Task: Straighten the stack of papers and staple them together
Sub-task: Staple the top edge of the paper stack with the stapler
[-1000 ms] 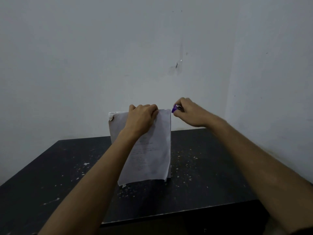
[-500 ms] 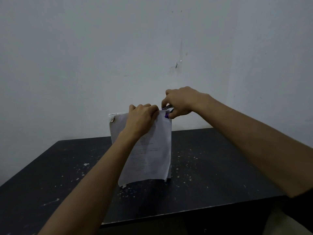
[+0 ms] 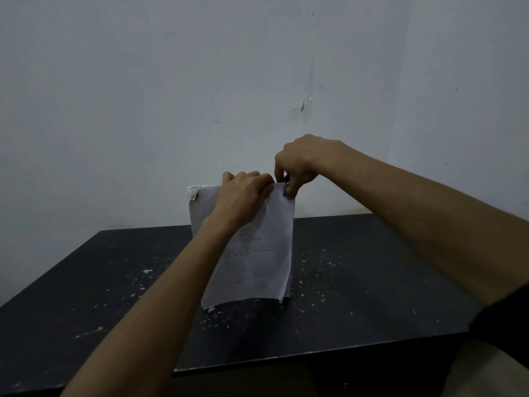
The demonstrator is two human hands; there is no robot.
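A white stack of papers stands upright on its lower edge on the black table. My left hand grips the stack's top edge near the middle. My right hand is closed around a small purple stapler at the stack's top right corner; only a sliver of the stapler shows between the fingers. A small metal clip or staple sits at the top left corner of the papers.
The table top is speckled with white flecks and scraps. Its front edge runs close to me. A plain white wall rises right behind the table, with a corner at the right.
My right hand has swung from the right of the papers up and over onto the top right corner, bringing the purple stapler down on it. The left hand and papers stayed put.
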